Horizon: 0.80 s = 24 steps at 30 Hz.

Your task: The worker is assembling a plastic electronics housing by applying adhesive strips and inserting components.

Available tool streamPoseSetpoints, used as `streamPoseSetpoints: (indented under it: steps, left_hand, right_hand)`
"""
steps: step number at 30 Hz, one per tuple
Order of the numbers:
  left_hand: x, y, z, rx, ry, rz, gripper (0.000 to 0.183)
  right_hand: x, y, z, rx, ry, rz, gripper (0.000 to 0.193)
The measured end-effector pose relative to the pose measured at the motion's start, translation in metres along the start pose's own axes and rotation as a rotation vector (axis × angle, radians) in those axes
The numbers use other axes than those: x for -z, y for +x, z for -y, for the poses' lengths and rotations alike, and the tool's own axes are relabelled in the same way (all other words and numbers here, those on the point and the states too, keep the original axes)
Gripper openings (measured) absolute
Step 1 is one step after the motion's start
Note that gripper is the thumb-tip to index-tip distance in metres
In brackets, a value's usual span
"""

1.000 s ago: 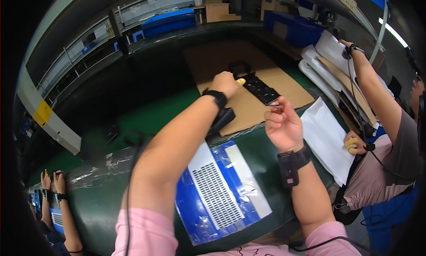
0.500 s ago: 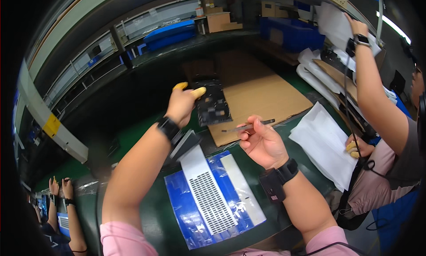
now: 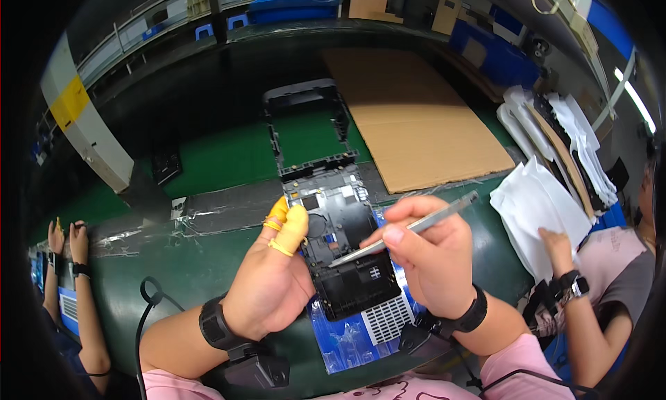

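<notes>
My left hand [image 3: 269, 289], with yellow finger cots [image 3: 295, 226] on two fingers, is closed on the left edge of a black plastic housing [image 3: 354, 216]. The housing is a long moulded part with an open frame at its far end and ribs and recesses on its near half. My right hand [image 3: 440, 261] pinches slim metal tweezers [image 3: 444, 211]. Their tips reach the housing's surface near its middle. Under the near end lies a white sheet of small dark rectangular labels [image 3: 388, 320] on a blue plastic-covered board [image 3: 343, 348], both partly hidden.
A flat cardboard sheet [image 3: 437, 136] lies beyond the housing. At right, a co-worker's hand [image 3: 555, 247] touches white wrapping sheets [image 3: 531, 199] beside a stack of wrapped parts [image 3: 562, 150]. Another person's hands [image 3: 68, 237] are at far left. A dark part [image 3: 166, 165] lies on the green bench.
My left hand has drawn the housing nearer, above the label sheet. My right hand has brought the tweezers onto it. The co-worker at right has lowered a raised hand holding a white sheet.
</notes>
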<state>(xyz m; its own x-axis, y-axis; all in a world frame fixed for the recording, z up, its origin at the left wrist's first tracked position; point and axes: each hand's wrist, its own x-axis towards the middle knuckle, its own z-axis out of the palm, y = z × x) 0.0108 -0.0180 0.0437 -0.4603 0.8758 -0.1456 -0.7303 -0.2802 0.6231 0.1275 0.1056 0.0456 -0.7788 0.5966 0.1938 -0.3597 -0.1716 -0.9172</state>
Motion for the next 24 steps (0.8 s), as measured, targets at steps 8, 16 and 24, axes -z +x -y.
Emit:
streamPoseSetpoints:
  steps: [8, 16, 24]
  left_hand:
    - [0.005, 0.003, 0.002, 0.084, 0.110, 0.023, 0.041]
    - [0.003, 0.010, 0.008, 0.068, 0.128, -0.017, 0.051]
    - [0.004, 0.010, 0.013, 0.083, 0.162, -0.065, 0.055]
  right_hand:
    - [0.003, -0.009, -0.014, 0.012, 0.013, -0.059, 0.020]
    - [0.020, -0.005, -0.013, -0.015, 0.113, 0.038, 0.021]
    - [0.016, -0.006, -0.013, -0.017, 0.016, -0.044, 0.021]
